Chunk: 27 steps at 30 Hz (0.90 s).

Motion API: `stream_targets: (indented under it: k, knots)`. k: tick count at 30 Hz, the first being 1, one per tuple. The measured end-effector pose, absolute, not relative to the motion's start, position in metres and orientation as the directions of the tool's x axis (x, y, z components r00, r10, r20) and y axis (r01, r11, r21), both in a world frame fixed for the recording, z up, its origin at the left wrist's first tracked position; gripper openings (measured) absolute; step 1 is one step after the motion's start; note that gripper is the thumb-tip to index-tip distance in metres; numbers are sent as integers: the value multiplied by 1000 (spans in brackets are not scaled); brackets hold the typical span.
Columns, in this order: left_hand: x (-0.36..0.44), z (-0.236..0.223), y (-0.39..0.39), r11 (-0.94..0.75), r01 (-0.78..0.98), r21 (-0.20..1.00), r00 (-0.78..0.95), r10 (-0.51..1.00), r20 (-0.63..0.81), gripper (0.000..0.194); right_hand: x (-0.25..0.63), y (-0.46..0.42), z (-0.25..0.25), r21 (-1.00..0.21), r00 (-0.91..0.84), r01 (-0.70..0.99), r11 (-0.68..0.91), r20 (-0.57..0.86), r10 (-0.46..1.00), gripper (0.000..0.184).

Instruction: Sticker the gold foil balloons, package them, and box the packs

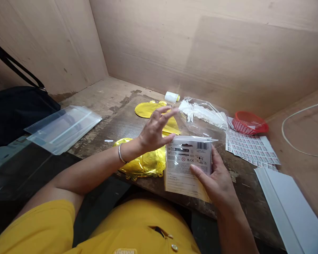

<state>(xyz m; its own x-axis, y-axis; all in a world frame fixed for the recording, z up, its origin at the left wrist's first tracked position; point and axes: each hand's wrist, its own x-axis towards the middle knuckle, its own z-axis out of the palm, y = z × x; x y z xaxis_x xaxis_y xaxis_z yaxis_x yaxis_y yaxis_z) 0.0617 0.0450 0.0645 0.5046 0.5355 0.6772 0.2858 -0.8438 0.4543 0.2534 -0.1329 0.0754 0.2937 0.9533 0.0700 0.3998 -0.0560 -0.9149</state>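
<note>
My right hand (217,178) grips a clear plastic packet (187,165) with a printed white card inside, held upright over the table's near edge. The thumb lies across the packet's face and the fingers wrap behind its right side. My left hand (156,128) hovers at the packet's top left corner with fingers spread, the thumb touching the open top flap. A silver bangle sits on the left wrist. Under the left hand lie gold foil balloons (145,164), one near and another (148,108) farther back.
A stack of clear plastic bags (63,127) lies left, beside a black bag (13,109). A bag of white sticks (205,112), a red basket (249,122), sticker sheets (250,148), a white roll (171,97), white card stock (294,208) and a white cord (294,123) are to the right.
</note>
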Motion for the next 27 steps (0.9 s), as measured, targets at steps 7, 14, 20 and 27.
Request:
stream_targets:
  k: [7,14,20,27]
  knots:
    - [97,44,63,163,-200,966,752,658,45,89,253,-141,76,-917,326,371,-149,-22,945,86]
    - [77,48,26,251,-286,925,672,740,7,34,261,-149,79,-980,310,134,-148,-101,945,84]
    - [72,35,8,264,-270,926,572,818,-67,34,262,-153,79,-986,253,18,-165,-155,955,75]
    - [71,32,-27,221,-290,931,534,845,-34,38,263,-150,79,-989,273,1,-149,-143,951,71]
